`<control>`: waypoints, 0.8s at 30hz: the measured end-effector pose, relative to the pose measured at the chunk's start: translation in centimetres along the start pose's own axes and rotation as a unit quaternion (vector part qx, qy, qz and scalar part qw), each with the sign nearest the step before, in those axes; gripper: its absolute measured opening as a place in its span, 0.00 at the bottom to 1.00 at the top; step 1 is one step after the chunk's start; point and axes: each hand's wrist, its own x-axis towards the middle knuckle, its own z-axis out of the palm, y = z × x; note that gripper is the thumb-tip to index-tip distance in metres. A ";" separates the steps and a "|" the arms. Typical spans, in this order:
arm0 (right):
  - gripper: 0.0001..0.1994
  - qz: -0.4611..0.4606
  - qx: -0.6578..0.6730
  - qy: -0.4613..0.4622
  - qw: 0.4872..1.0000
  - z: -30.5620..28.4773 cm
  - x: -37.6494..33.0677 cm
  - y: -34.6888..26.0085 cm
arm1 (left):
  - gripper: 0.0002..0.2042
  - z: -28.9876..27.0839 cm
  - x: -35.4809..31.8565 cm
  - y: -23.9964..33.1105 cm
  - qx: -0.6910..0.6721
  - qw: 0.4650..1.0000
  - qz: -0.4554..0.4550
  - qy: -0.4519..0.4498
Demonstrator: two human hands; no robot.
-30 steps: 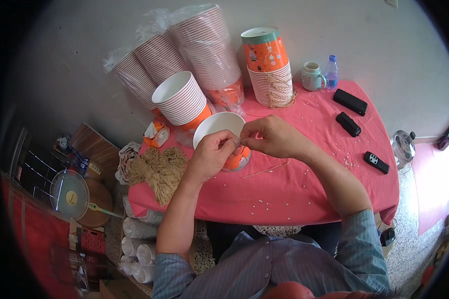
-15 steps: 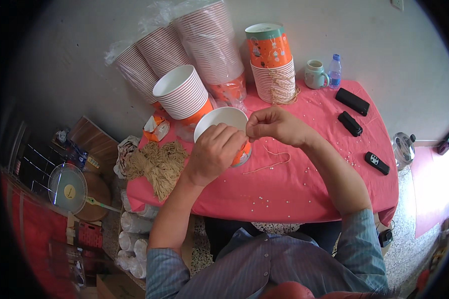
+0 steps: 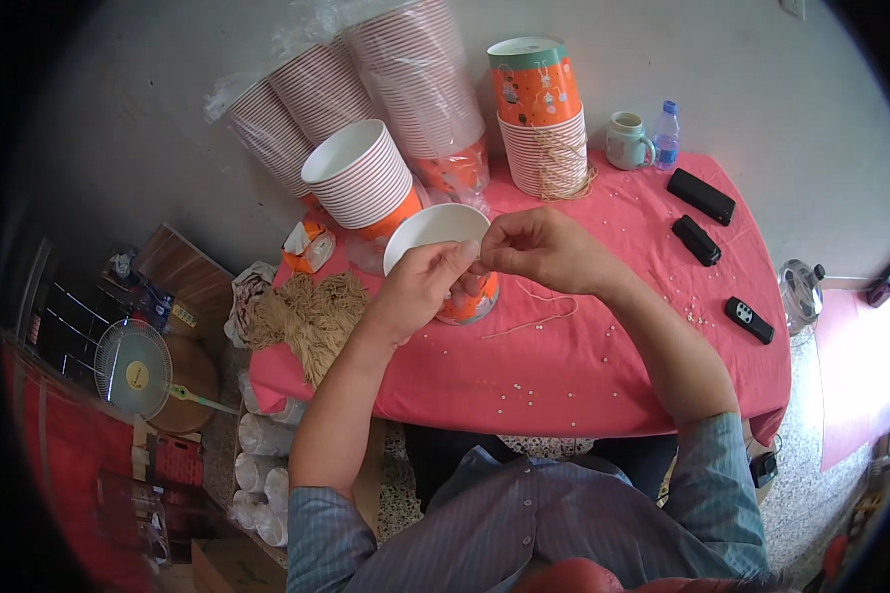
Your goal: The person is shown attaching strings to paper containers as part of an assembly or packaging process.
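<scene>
My left hand (image 3: 417,289) grips the near rim of an orange paper cup with a white inside (image 3: 435,229), held tilted just above the pink tablecloth (image 3: 603,385). My right hand (image 3: 542,249) pinches the cup's rim from the right side, fingertips meeting those of the left hand. A thin tan string (image 3: 536,308) trails from under my right hand across the cloth. What the right fingertips pinch besides the rim is too small to tell.
Stacks of striped paper cups (image 3: 358,178) lean against the wall; a decorated stack (image 3: 542,119) wrapped in string stands behind. A bundle of tan strings (image 3: 311,314) hangs off the left edge. A mug (image 3: 627,140), a bottle (image 3: 666,133), three black devices (image 3: 700,196) and scattered beads lie right.
The cup and both hands shifted slightly toward me and the right. A loop of string now lies on the cloth below my right hand.
</scene>
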 end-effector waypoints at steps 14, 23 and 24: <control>0.04 0.027 -0.046 0.019 0.998 -0.5 0.4 0.9 | 0.05 1.1 0.1 -0.4 0.435 0.815 0.365 0.116; 0.06 0.123 -0.149 0.040 0.980 -2.7 1.0 4.8 | 0.15 2.0 1.0 -3.0 0.347 0.928 0.075 0.109; 0.06 0.117 -0.137 0.053 0.982 -2.4 1.2 5.1 | 0.14 1.9 1.0 -3.3 0.336 0.932 0.076 0.116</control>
